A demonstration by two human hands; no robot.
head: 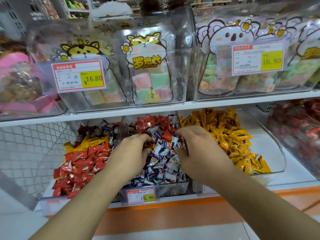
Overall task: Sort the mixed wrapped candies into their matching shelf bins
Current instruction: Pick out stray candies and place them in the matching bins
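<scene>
Head view: blue candies (162, 160) between hands (166, 153)

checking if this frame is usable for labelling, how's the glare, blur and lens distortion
Head view: wide-angle lens bows the white shelf edge and stretches the forearms; glare streaks the clear plastic upper bins, softening the pastel sweets inside; frame edges are blurred, as is small print on the red-bordered price tag; the left hand, right hand and blue-and-white wrapped candies are evenly lit and fairly sharp.
</scene>
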